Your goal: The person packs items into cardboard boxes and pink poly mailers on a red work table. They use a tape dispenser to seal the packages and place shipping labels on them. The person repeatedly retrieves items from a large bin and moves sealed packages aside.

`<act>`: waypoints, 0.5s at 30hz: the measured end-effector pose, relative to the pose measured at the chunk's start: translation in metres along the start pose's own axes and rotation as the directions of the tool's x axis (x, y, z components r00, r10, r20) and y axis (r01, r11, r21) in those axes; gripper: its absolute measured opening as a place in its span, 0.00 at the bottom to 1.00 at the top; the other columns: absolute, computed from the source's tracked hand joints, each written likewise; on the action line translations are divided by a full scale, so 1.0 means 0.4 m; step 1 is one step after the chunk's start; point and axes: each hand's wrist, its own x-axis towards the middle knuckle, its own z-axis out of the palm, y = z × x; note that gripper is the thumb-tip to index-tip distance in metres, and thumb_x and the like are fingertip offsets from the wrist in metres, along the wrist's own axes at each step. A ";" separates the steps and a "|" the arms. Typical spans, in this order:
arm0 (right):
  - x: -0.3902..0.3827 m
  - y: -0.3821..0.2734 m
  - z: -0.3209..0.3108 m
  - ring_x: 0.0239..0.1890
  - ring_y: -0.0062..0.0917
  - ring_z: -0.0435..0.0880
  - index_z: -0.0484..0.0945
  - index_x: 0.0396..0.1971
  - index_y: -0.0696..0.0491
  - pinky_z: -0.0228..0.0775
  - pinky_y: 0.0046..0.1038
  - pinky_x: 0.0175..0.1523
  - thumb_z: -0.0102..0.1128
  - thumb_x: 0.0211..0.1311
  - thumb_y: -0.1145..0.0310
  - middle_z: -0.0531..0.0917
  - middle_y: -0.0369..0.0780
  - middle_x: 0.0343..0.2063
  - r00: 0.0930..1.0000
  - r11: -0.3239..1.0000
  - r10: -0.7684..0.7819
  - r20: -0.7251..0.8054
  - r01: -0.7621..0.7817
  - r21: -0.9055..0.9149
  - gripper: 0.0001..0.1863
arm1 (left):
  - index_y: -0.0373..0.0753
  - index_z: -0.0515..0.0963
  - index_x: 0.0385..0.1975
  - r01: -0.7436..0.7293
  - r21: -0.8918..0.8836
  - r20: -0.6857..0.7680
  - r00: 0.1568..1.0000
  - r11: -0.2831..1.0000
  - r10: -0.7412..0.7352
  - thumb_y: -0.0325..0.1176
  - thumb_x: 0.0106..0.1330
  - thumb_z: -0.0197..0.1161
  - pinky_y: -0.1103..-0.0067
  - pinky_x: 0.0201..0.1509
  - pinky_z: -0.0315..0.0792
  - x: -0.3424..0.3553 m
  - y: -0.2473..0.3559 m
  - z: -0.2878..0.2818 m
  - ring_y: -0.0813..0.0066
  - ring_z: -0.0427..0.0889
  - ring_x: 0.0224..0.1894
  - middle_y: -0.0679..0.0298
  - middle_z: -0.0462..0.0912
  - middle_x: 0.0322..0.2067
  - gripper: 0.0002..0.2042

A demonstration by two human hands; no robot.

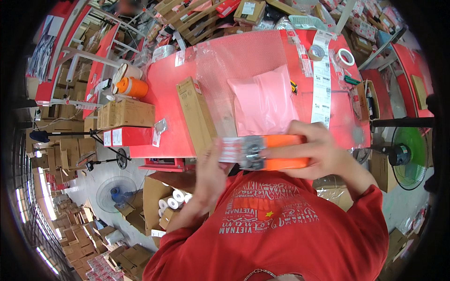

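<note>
Low in the middle of the frame, both hands hold a long orange-and-white carton with a grey picture panel (262,152) level above the near edge of the red packing table (178,93): the right hand (318,150) clasps its orange end, the left hand (211,171) cups the white end from below. If the blurred left hand's loose hold slips, the carton could tip onto the pink plastic mailer bag (267,103) or fall past the table edge.

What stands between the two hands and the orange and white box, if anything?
Nothing visible does. The right hand already grips the orange and white box at its orange end, and the left hand touches its white end, above the red table.
</note>
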 end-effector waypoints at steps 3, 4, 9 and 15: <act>-0.087 0.059 -0.018 0.23 0.30 0.77 0.91 0.59 0.30 0.72 0.32 0.29 0.81 0.49 0.64 0.72 0.36 0.29 0.992 0.995 0.094 0.078 -0.096 0.015 0.32 | 0.32 0.82 0.52 -0.069 0.558 0.072 0.997 0.827 0.035 0.41 0.90 0.50 0.71 0.62 0.79 0.040 -0.057 -0.066 0.65 0.86 0.60 0.54 0.86 0.59 0.18; -0.111 0.076 0.001 0.24 0.31 0.77 0.92 0.58 0.31 0.72 0.33 0.30 0.82 0.48 0.64 0.73 0.36 0.30 0.968 0.985 0.170 0.187 -0.171 -0.010 0.32 | 0.31 0.81 0.55 -0.143 0.713 0.140 0.988 0.687 0.061 0.41 0.90 0.50 0.70 0.68 0.76 0.052 -0.106 -0.068 0.61 0.83 0.65 0.51 0.83 0.63 0.18; -0.157 0.117 0.065 0.25 0.32 0.79 0.92 0.57 0.31 0.73 0.35 0.31 0.81 0.50 0.64 0.74 0.37 0.30 0.981 0.983 0.173 0.084 -0.178 0.047 0.29 | 0.32 0.66 0.72 -0.396 0.792 0.324 0.918 0.464 0.229 0.45 0.80 0.61 0.61 0.81 0.57 0.106 -0.203 -0.110 0.51 0.63 0.79 0.46 0.66 0.76 0.29; -0.004 0.049 -0.074 0.34 0.39 0.89 0.94 0.46 0.36 0.81 0.40 0.37 0.80 0.52 0.59 0.85 0.38 0.33 0.862 0.974 0.209 0.462 -0.139 -0.181 0.18 | 0.38 0.54 0.85 -0.888 0.392 0.873 0.442 -0.242 -0.207 0.51 0.69 0.71 0.47 0.89 0.41 0.133 -0.061 -0.061 0.49 0.46 0.89 0.52 0.51 0.86 0.49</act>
